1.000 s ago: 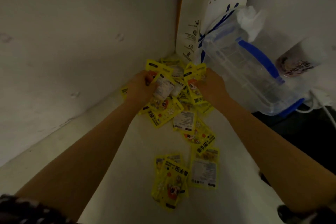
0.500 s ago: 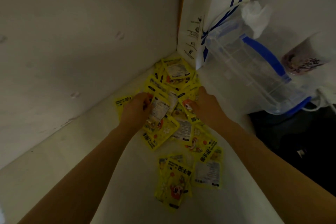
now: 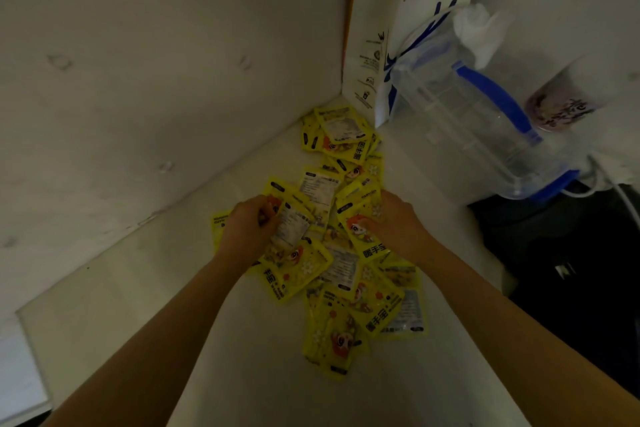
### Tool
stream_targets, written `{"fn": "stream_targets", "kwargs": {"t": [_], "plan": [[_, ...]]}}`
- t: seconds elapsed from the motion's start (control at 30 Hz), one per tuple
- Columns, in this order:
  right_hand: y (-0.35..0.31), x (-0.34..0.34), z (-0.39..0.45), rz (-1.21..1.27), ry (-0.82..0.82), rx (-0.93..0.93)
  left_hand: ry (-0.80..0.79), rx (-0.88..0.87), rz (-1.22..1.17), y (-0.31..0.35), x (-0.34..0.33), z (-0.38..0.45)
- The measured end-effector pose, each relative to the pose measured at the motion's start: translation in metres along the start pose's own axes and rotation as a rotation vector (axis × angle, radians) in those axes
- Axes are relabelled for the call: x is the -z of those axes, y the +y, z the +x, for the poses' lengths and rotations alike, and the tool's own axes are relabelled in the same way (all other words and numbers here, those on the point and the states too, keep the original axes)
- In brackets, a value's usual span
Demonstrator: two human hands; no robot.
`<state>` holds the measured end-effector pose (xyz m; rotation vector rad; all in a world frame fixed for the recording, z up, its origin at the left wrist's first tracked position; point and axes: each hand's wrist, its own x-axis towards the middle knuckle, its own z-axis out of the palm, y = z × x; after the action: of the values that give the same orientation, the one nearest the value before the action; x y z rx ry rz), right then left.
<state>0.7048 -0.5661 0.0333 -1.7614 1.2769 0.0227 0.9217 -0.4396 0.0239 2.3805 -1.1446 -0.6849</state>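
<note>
Several yellow snack packets (image 3: pixel 346 263) lie in a loose pile on a white tabletop (image 3: pixel 180 315), stretching from the wall corner toward me. My left hand (image 3: pixel 249 229) sits on the pile's left side, its fingers curled round a packet showing its white label (image 3: pixel 291 227). My right hand (image 3: pixel 398 222) rests on the pile's right side, fingers bent down onto a yellow packet with an orange cartoon face (image 3: pixel 360 232). Whether the right hand grips that packet is not plain.
A white paper coffee bag (image 3: pixel 408 28) stands in the wall corner. Beside it a clear plastic box with blue clips (image 3: pixel 478 121) leans tilted, tissue on top. A printed cup (image 3: pixel 561 107) lies at right. The table ends at a dark drop (image 3: pixel 571 270) on the right.
Both hands have drawn back from the corner toward me, dragging packets along. A small heap is left behind in the corner, and the pile is more spread out.
</note>
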Motion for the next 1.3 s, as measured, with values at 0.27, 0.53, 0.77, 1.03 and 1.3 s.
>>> {"fn": "stream_targets", "kwargs": {"t": [0.27,0.53,0.77,1.03,1.3], "plan": [[-0.01,0.033,0.002,0.115,-0.086,0.014,0.003,0.024,-0.007,0.0,0.0,-0.003],[-0.008,0.026,0.015,-0.265,-0.104,-0.098,0.009,0.027,0.023,0.007,0.0,-0.003],[-0.009,0.015,-0.002,-0.519,0.033,-0.001,-0.055,0.013,0.051,0.015,0.004,-0.002],[0.009,0.024,-0.013,-0.264,-0.019,0.055,-0.115,0.039,0.079,0.019,0.014,0.008],[0.02,0.019,-0.023,-0.373,-0.019,0.169,-0.046,0.026,0.004,0.019,0.011,-0.001]]}}
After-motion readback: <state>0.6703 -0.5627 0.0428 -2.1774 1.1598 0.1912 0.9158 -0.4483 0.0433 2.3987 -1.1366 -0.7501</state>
